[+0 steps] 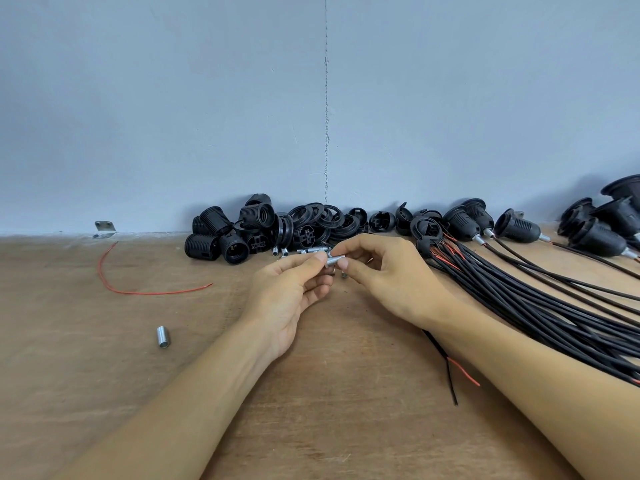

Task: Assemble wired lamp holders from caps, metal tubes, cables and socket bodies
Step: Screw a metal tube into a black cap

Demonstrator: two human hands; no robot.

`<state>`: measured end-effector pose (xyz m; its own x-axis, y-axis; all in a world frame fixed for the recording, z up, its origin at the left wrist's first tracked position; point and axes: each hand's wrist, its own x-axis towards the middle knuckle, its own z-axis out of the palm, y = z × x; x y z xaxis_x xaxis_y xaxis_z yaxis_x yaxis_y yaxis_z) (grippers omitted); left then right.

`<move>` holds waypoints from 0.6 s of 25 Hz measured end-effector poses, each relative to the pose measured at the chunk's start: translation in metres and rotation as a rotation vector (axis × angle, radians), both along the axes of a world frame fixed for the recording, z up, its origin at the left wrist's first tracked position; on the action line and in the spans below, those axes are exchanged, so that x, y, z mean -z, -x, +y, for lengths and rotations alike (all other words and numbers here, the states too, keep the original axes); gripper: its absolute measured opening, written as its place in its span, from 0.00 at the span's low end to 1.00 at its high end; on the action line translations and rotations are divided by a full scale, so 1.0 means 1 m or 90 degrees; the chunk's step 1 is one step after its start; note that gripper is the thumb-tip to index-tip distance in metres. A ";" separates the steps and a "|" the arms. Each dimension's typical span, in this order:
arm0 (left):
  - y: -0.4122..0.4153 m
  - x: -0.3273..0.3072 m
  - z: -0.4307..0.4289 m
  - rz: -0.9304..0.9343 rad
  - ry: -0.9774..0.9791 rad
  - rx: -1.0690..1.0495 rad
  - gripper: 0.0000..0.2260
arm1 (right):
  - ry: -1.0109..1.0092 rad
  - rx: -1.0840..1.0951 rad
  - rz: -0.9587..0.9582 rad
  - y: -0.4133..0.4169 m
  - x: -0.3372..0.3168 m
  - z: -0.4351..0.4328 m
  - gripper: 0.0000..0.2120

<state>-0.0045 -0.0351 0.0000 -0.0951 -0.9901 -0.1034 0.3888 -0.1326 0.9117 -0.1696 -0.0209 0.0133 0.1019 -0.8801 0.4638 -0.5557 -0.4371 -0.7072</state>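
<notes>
My left hand (pixel 294 289) and my right hand (pixel 384 271) meet above the middle of the wooden table (pixel 346 427). Both pinch a short silver metal tube (pixel 333 262) between thumb and fingers. Behind them several more metal tubes (pixel 304 251) lie loose. A heap of black socket bodies (pixel 221 233) and black caps and rings (pixel 322 220) sits against the wall. A thick bundle of black cables (pixel 540 306) with red wire ends fans out to the right, passing under my right forearm.
Finished lamp holders with cables (pixel 519 230) lie at the back right. One stray metal tube (pixel 161 336) lies at the left front, and a loose red wire (pixel 138 292) curves beyond it. A metal bracket (pixel 104 228) sits at the wall.
</notes>
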 end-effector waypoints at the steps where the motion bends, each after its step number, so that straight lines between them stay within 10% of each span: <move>1: 0.000 0.000 0.000 0.001 -0.001 -0.001 0.02 | -0.001 0.002 -0.004 0.000 0.000 0.000 0.06; 15: -0.001 -0.001 0.002 0.001 0.018 0.010 0.07 | -0.011 0.067 0.028 -0.005 0.003 0.001 0.16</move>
